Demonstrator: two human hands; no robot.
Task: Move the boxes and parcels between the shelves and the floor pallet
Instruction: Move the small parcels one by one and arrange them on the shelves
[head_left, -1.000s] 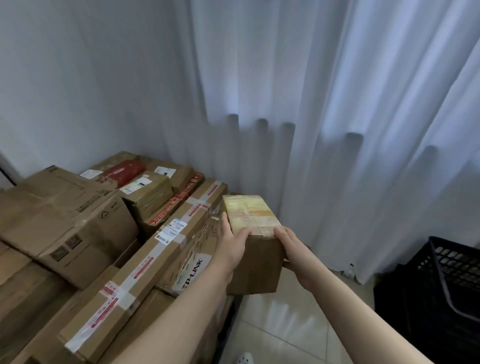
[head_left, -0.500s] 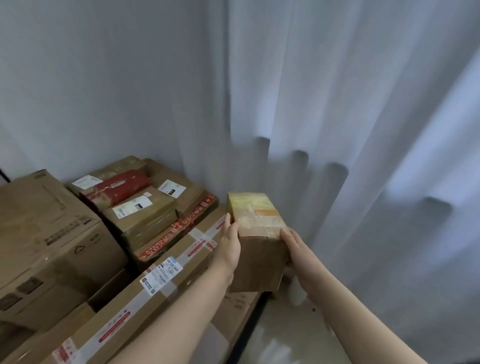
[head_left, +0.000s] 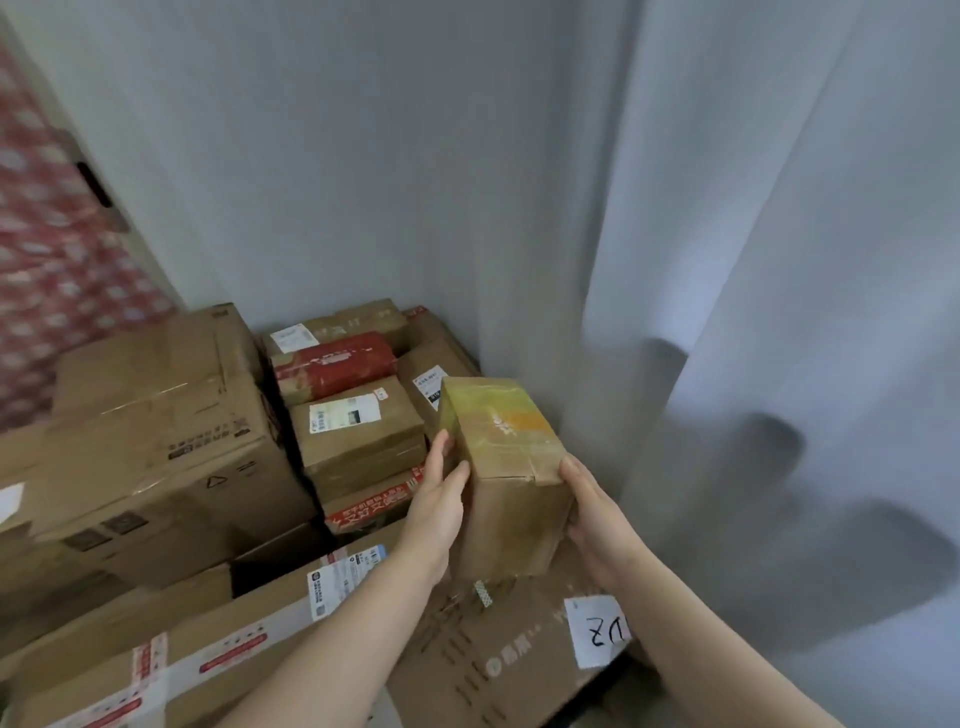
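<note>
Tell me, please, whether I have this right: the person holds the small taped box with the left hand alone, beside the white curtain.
Not quite: both hands hold it. The head view shows the left hand on one side of the small taped box and the right hand on the other, beside the white curtain.

Pale grey wall (head_left: 337, 171) behind; white curtain (head_left: 769, 260) hangs right; red-patterned panel (head_left: 47, 270) far left.
</note>
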